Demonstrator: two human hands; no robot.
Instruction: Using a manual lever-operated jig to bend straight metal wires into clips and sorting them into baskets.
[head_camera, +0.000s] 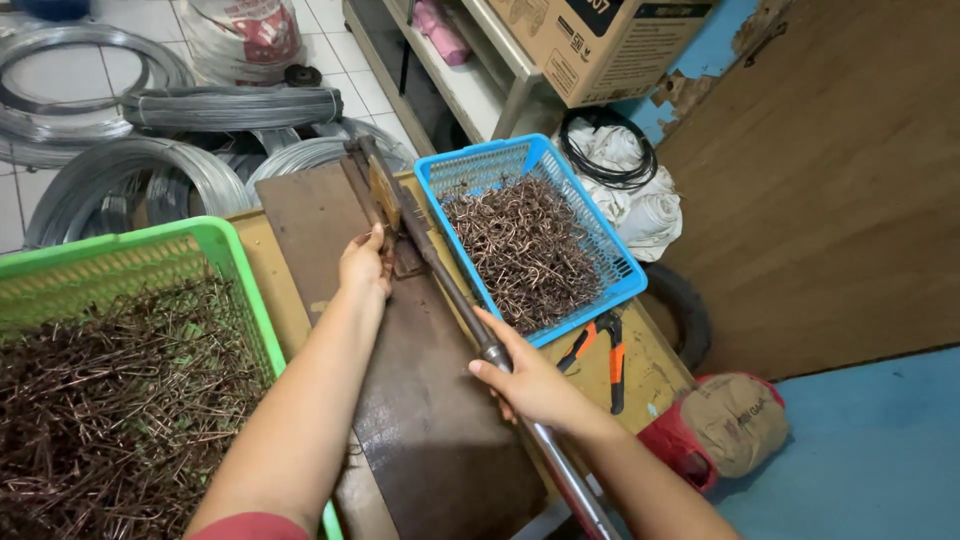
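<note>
— What's nearest the camera at this workbench?

— The right hand (535, 385), fingers curled around a long steel lever bar (470, 310), gripping it low on the shaft. The left hand (365, 265) rests farther up, fingers pressed together on a small wire piece (378, 200) at the bar's pivot, over a dark, worn board (420, 400).

— How far along does the work look?

— Judging by the bins, well under way yet unfinished. The green basket (235, 270) at left is heaped with straight-legged copper-coloured wire pieces; the blue basket (590, 215) at right holds a shallower tangle of bent hooks.

— And the surroundings?

— Orange-handled pliers (605, 345) lie just beside the blue basket. Beyond the bench, glossy coils of grey galvanised wire (150, 150) are stacked on white floor tiles, near a cardboard box (600, 45) on a shelf.
</note>
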